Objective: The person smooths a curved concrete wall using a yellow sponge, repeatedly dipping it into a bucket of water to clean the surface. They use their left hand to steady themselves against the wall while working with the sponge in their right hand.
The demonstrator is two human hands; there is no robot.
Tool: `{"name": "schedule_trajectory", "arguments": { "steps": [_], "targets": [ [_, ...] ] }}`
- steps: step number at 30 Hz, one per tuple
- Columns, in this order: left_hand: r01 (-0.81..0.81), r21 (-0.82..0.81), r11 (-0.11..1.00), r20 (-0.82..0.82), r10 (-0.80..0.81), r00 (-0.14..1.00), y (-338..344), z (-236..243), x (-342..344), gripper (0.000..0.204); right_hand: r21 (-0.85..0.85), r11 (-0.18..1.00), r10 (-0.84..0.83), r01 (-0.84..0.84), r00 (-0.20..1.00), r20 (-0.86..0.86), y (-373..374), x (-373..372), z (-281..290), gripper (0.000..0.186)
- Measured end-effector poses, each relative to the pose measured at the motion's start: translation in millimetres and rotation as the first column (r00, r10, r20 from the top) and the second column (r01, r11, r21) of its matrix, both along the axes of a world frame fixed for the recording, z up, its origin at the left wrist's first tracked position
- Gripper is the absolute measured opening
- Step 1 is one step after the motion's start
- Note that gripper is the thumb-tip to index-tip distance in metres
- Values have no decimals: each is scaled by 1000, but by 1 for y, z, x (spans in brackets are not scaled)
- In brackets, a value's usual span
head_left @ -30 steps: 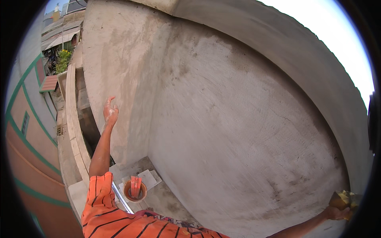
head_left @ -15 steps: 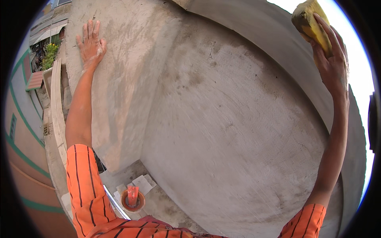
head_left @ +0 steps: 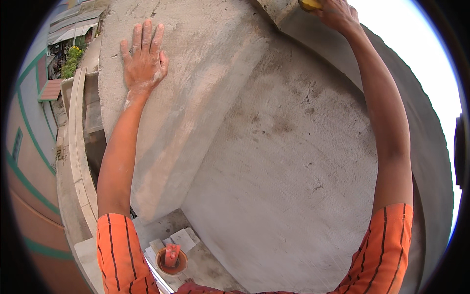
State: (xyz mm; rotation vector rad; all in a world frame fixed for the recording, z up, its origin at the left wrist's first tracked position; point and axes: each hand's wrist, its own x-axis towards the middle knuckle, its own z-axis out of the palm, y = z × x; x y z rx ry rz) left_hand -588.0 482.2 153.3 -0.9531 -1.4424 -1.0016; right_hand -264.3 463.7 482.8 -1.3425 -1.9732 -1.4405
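My left hand (head_left: 144, 63), dusted with pale plaster, lies with fingers spread and palm down on the rough plastered wall (head_left: 200, 44) at upper left. My right hand (head_left: 338, 14) reaches up to the top edge of the view, gripping a yellow sponge (head_left: 309, 5) by the corner of the grey overhanging edge (head_left: 279, 17). Part of the sponge is cut off by the frame, and some of my fingers are hidden.
Below, a brown bucket (head_left: 181, 267) with an orange tool (head_left: 172, 252) stands beside white slabs (head_left: 185, 239) on a concrete platform (head_left: 210, 264). A narrow ledge (head_left: 78, 147) runs along the left drop, past a green-trimmed building (head_left: 34, 186) and a plant (head_left: 73, 59).
My left hand has risen from mid-view and flattened on the wall, then shifted slightly right. My right hand has lifted the sponge from the lower right and moved it leftward to the top edge.
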Motion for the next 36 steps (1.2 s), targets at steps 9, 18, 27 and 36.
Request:
{"name": "schedule_trajectory", "arguments": {
  "steps": [9,18,27,36],
  "targets": [
    [19,74,997,-28,-17,999,-4,-1,-2,78,198,979,-40,52,997,-62,73,-22,-34,40],
    [197,80,977,-54,-193,980,-1,-4,-3,77,90,980,-188,178,975,122,-5,26,-37,32],
    [152,119,981,-44,-148,988,-13,5,5,77,309,811,-518,496,855,-13,-247,314,23,50],
    [-176,-265,948,160,223,962,-43,34,42,79,242,966,-78,89,995,-53,-267,228,-5,41]
  ]
}}
